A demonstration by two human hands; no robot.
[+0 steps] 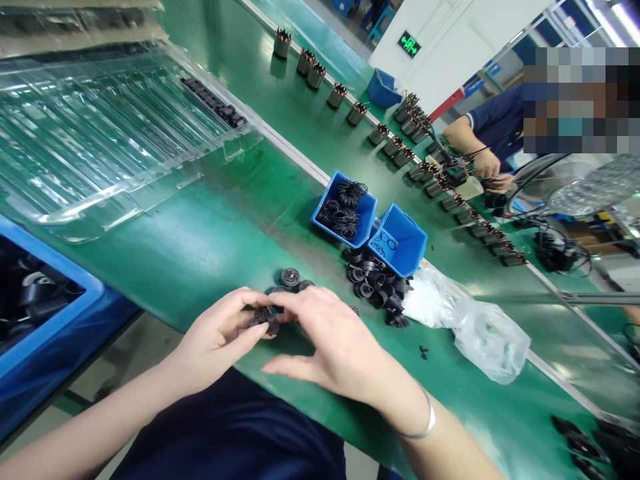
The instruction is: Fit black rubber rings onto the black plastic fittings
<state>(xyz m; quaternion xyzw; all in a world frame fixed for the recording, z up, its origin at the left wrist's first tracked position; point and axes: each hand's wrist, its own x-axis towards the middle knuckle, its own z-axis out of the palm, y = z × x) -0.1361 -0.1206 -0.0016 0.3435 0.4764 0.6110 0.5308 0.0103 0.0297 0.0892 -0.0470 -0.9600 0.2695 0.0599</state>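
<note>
My left hand (217, 337) pinches a small black round plastic part (263, 319) just above the near edge of the green table (200, 227). My right hand (330, 340) meets it from the right, with thumb and forefinger closed on the same part and the other fingers curled loosely. A silver bangle (425, 420) sits on my right wrist. Other black round parts (291, 276) lie on the table just beyond my fingers. A heap of black ring-shaped pieces (373, 283) lies further to the right.
Two blue bins stand behind the heap: one (345, 208) with black rings, one (399, 241) nearly empty. A clear plastic bag (470, 323) lies right. A clear tray (100, 133) and a blue crate (45, 313) sit left. Motor cores (400, 147) line the conveyor; another person's hands (487, 170) work far right.
</note>
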